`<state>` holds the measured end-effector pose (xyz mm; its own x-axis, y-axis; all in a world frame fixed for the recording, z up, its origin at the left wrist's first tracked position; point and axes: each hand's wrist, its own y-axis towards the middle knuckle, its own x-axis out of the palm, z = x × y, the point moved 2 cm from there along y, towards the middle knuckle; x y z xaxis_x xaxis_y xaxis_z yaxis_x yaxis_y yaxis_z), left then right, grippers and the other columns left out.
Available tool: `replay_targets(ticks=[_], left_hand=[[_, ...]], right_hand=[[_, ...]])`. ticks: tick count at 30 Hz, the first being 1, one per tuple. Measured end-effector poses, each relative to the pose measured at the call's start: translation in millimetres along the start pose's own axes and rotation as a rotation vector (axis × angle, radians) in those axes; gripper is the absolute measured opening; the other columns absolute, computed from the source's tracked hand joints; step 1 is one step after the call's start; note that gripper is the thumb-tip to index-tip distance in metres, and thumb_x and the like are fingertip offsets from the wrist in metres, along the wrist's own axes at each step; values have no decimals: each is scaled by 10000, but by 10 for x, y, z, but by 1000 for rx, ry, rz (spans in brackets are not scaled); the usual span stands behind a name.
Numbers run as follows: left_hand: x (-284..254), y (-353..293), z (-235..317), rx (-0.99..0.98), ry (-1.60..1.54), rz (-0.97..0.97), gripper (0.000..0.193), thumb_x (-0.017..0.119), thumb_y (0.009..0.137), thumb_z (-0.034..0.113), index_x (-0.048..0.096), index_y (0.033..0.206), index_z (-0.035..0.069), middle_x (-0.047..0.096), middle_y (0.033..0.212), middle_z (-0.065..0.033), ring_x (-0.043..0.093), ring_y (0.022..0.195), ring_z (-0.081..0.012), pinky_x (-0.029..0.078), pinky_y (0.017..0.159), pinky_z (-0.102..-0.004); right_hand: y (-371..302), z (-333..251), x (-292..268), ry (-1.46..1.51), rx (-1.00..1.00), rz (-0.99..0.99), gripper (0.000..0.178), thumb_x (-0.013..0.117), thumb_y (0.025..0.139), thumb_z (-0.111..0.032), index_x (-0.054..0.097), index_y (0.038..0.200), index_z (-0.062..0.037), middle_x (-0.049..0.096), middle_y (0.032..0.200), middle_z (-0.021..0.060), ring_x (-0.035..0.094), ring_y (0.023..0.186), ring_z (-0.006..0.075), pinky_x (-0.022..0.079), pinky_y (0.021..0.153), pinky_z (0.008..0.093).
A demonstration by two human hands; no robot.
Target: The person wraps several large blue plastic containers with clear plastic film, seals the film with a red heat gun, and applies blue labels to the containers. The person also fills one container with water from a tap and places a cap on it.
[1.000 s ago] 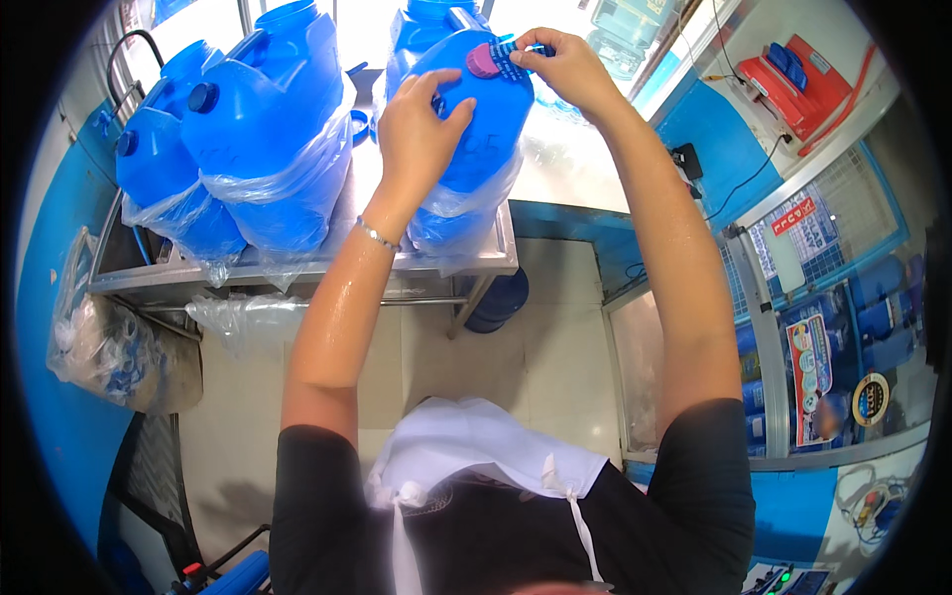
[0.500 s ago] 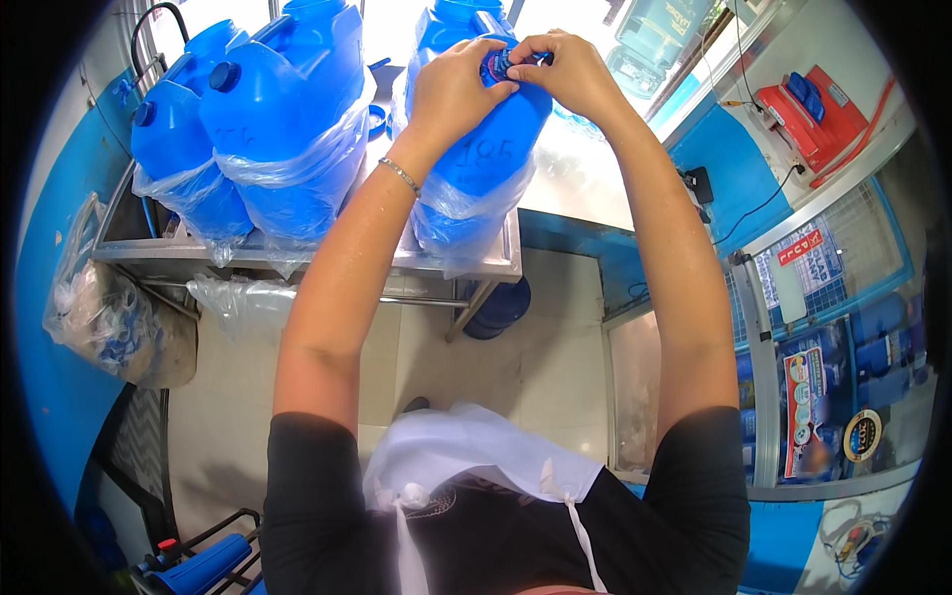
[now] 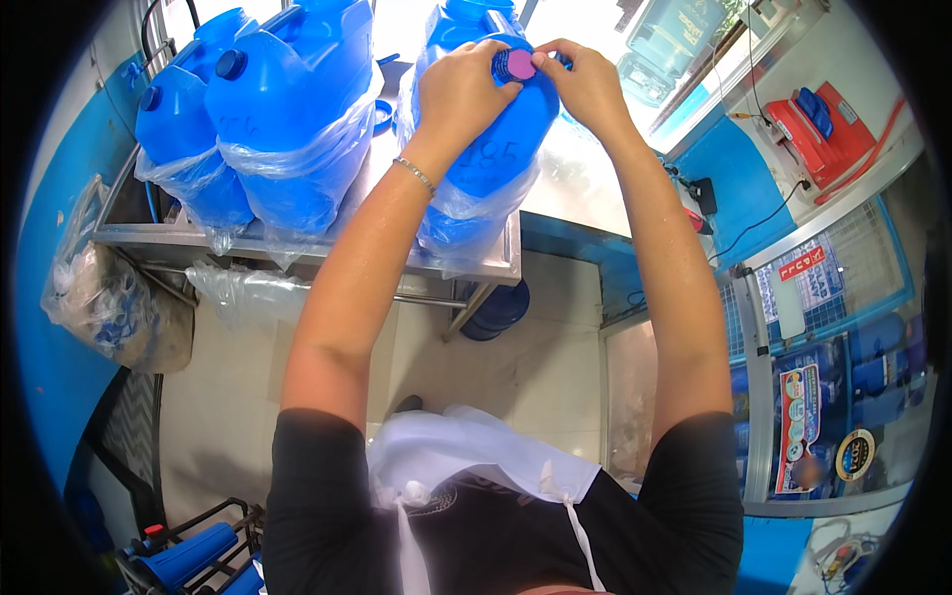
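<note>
A large blue water jug (image 3: 496, 164) with handwritten marks and clear plastic wrap round its lower part stands on the metal-framed table. Near its top front is a ridged dark blue spout or cap (image 3: 500, 67) with a round pink-purple face (image 3: 520, 65). My left hand (image 3: 462, 91) curves round the left side of this, thumb below and fingers above. Just to the right, my right hand (image 3: 587, 87) is closed, its thumb at the pink face's edge. Between its thumb and index finger shows a small dark blue piece (image 3: 564, 60), too small to name.
Two similar blue jugs, one larger (image 3: 278, 109) and one smaller (image 3: 178, 129), stand to the left in plastic wrap. A blue ring-shaped lid (image 3: 382, 115) lies between the jugs. A red machine (image 3: 818, 134) with cords sits at right, above a glass-doored cabinet (image 3: 823, 367).
The dark printed face at the spout has given way to a pink-purple one. My right hand has drawn slightly right, with a small dark blue piece at its fingers.
</note>
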<state>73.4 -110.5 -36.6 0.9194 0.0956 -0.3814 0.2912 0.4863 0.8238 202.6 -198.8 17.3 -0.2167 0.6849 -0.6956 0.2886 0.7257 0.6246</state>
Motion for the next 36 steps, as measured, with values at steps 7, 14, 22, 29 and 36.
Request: replay_targets(ticks=[7, 14, 22, 29, 36], left_hand=[[14, -29, 2, 30, -27, 59, 482, 826, 703, 320, 685, 1123, 130, 700, 995, -88, 679, 888, -275, 535, 772, -370], [-112, -106, 39, -44, -54, 60, 434, 792, 771, 296, 675, 1148, 116, 687, 898, -90, 668, 780, -200, 513, 693, -328], [-867, -536, -107, -429, -868, -248, 329, 758, 794, 239, 718, 1052, 39, 617, 713, -28, 550, 660, -86, 428, 584, -263], [-1361, -534, -757, -440, -649, -103, 266, 766, 802, 262, 739, 803, -2, 613, 646, -5, 495, 587, -71, 362, 517, -257], [-2204, -380, -1802, -418, -404, -194, 237, 778, 805, 252, 750, 794, 17, 630, 646, 18, 495, 592, -36, 355, 522, -222]], right_hand=[[-87, 131, 80, 73, -19, -70, 312, 588, 942, -296, 705, 1150, -94, 709, 874, 173, 693, 826, 282, 530, 782, 366], [-311, -47, -51, 1042, 57, -137, 510, 407, 1031, -312, 339, 1483, -84, 664, 904, 167, 614, 749, 183, 479, 652, 298], [-624, -599, 246, 1177, -17, -551, 793, 192, 991, -656, 13, 1569, -143, 629, 984, 171, 546, 670, 134, 423, 600, 276], [-451, -1144, 932, 1045, 64, -535, 503, 598, 964, -348, 435, 1366, -94, 626, 965, 57, 613, 784, 116, 488, 678, 260], [30, -1835, 1801, 852, 76, -391, 152, 753, 853, -174, 678, 878, -44, 676, 794, 19, 580, 718, 72, 445, 662, 224]])
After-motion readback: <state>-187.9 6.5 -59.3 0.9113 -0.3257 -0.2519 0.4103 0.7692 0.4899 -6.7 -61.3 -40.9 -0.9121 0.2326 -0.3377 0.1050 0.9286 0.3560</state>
